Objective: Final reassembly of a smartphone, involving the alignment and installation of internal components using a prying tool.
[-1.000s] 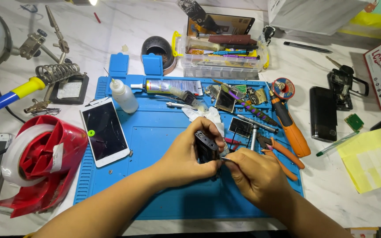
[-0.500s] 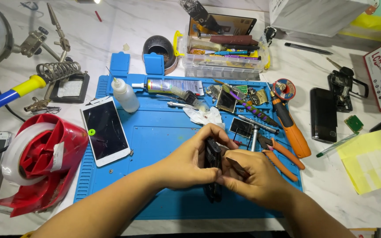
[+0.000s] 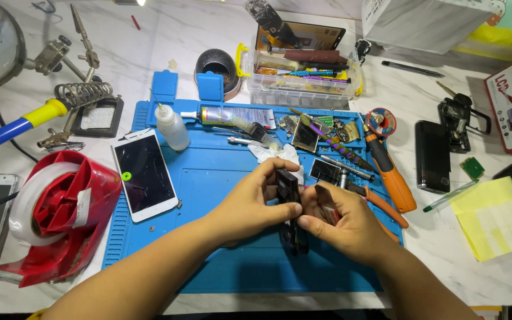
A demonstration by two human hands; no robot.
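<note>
**Both hands pinching a small black device over the mat**

Left hand (image 3: 256,204) & right hand (image 3: 342,228) both gripped the small black device (image 3: 290,204), fingers pressed on its sides, held upright-ish just above the blue work mat (image 3: 208,195). White phone (image 3: 144,175) lay on the mat's left edge, orange screwdriver (image 3: 389,172) to the right, red tape dispenser (image 3: 54,213) off the mat at far left.

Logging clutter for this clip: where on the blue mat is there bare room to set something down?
Bare blue mat lies between the white phone and the left hand, and along the near edge below both forearms. The far right of the mat is crowded: orange screwdriver, small parts, glue tube. The right hand and the left share the dark device.
</note>
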